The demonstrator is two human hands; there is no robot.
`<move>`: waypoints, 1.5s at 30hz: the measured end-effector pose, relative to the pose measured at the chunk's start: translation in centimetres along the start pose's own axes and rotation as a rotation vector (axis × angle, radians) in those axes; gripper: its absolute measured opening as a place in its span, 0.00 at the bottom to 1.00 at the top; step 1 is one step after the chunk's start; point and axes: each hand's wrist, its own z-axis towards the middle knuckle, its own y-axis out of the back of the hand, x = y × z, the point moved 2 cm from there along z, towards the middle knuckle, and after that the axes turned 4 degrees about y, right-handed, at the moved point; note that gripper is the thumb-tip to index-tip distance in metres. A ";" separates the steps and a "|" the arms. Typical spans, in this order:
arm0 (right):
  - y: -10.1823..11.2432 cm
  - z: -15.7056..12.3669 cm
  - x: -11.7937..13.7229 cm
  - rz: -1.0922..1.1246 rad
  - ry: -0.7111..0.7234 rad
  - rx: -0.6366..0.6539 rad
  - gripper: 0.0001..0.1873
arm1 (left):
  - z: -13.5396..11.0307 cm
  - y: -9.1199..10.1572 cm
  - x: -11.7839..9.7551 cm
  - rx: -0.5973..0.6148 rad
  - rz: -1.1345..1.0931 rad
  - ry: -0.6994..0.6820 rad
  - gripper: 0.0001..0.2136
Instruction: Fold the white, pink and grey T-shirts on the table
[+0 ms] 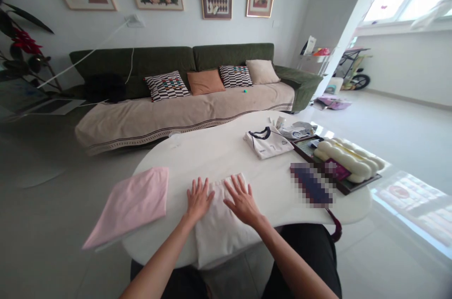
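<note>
A white folded cloth, perhaps a garment, [221, 238] lies on the white oval table [212, 153], its near end reaching the front edge. My left hand [198, 199] rests on its left side, fingers spread and partly over the tabletop. On its upper right lies my right hand [243, 200], palm down with fingers apart. To the left, a pink cloth [136, 202] is spread flat and hangs past the table's edge. Farther back sits a folded white shirt [269, 143] with a dark collar.
At the right, a dark-framed tray [348, 189] holds a puffy cream-coloured object [348, 155]. A blurred-out dark item [312, 186] lies before it, near a dark red strap [334, 226]. Behind the table stands a green sofa [233, 52] with several cushions.
</note>
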 end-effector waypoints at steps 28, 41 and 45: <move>4.9 -7.6 4.0 0.758 0.201 0.219 0.33 | -3.5 4.8 6.6 0.729 -1.263 0.371 0.17; -0.5 -5.8 -0.6 1.757 -0.504 -0.394 0.30 | 5.5 10.1 -4.6 0.293 -1.499 0.097 0.23; -3.5 -12.0 -2.1 1.671 -0.585 -0.251 0.29 | 4.4 4.8 -5.0 0.082 -1.120 0.120 0.20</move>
